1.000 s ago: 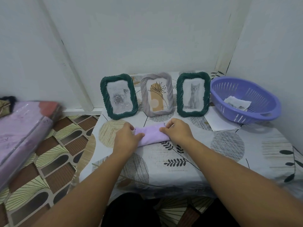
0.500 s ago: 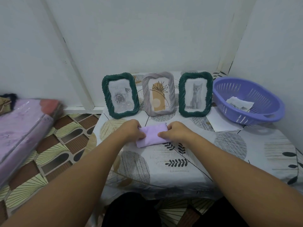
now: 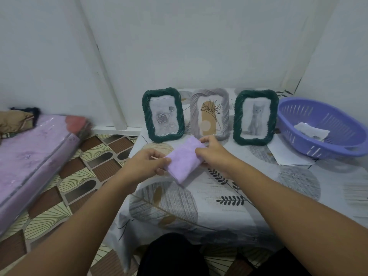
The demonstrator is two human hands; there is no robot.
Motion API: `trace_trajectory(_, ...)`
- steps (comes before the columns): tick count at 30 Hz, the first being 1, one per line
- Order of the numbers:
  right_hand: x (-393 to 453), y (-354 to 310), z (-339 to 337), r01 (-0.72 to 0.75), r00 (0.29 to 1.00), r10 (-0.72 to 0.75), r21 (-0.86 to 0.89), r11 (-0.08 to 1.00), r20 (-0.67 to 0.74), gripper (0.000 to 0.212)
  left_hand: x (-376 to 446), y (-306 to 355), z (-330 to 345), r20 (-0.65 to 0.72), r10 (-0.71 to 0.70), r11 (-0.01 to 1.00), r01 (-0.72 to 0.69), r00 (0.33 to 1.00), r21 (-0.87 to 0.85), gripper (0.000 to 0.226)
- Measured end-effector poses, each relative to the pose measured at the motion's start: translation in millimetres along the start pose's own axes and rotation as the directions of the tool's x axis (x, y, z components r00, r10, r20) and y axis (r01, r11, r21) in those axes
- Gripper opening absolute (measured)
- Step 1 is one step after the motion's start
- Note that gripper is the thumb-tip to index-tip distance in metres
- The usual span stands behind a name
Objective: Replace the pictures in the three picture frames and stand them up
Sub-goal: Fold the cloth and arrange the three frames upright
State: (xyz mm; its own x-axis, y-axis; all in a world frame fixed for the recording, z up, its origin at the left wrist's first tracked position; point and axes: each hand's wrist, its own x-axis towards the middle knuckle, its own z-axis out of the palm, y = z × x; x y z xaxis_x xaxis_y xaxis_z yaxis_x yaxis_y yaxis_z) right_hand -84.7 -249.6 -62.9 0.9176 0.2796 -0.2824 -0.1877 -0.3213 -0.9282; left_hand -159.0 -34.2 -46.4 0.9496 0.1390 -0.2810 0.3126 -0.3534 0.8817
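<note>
Three picture frames stand upright in a row at the back of the table. The left green frame (image 3: 163,114) shows a rose, the grey middle frame (image 3: 209,113) a plant drawing, the right green frame (image 3: 255,117) a kitten. In front of them I hold a folded lilac cloth (image 3: 184,160), lifted and tilted. My left hand (image 3: 146,164) pinches its near left edge. My right hand (image 3: 214,153) grips its right side.
A purple plastic basket (image 3: 322,128) with crumpled paper inside sits at the right, a white sheet (image 3: 286,154) beside it. The patterned tablecloth (image 3: 229,200) covers the low table. A plastic-wrapped pink mattress (image 3: 29,162) lies on the floor at left. Walls close behind the frames.
The cloth lay flat on the table under both hands; now it is folded smaller, lifted and tilted between them. The frames have not moved.
</note>
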Motion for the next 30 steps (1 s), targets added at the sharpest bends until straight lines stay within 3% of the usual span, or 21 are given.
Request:
trace_trajectory(6,26,-16,50,0.119,0.992,-0.123,-0.096,0.988,-0.037,0.059,-13,-22,-31,-0.107,-0.041,0.979,0.061,0.993,0.196,0.015)
trace_trajectory(10,39,-16,79,0.169,0.983,-0.177,-0.163,0.972,-0.038,0.065,-18,-34,-38,-0.175,-0.068,0.963,0.11,0.982,0.245,0.02)
trace_trajectory(13,41,-9,87,0.199,0.977,-0.211,-0.309,0.93,-0.006,0.068,-17,-40,-40,-0.226,-0.055,0.881,0.154,0.973,0.447,0.023)
trace_trajectory(16,41,-2,85,0.21,0.972,-0.233,-0.348,0.913,-0.025,0.066,-15,-40,-38,-0.226,-0.033,0.82,0.156,0.974,0.551,0.028)
trace_trajectory(22,25,2,54,0.246,0.956,-0.287,-0.361,0.9,-0.062,0.051,-11,-24,-31,-0.226,0.053,0.769,0.105,0.973,0.63,0.055)
trace_trajectory(27,1,4,-8,0.295,0.885,-0.421,-0.458,0.838,-0.198,0.02,-1,5,7,-0.227,0.201,0.805,-0.028,0.953,0.593,0.015)
trace_trajectory(30,-18,6,-58,0.277,0.804,-0.507,-0.56,0.781,-0.31,0.007,7,27,48,-0.173,0.252,0.833,-0.122,0.952,0.539,0.015)
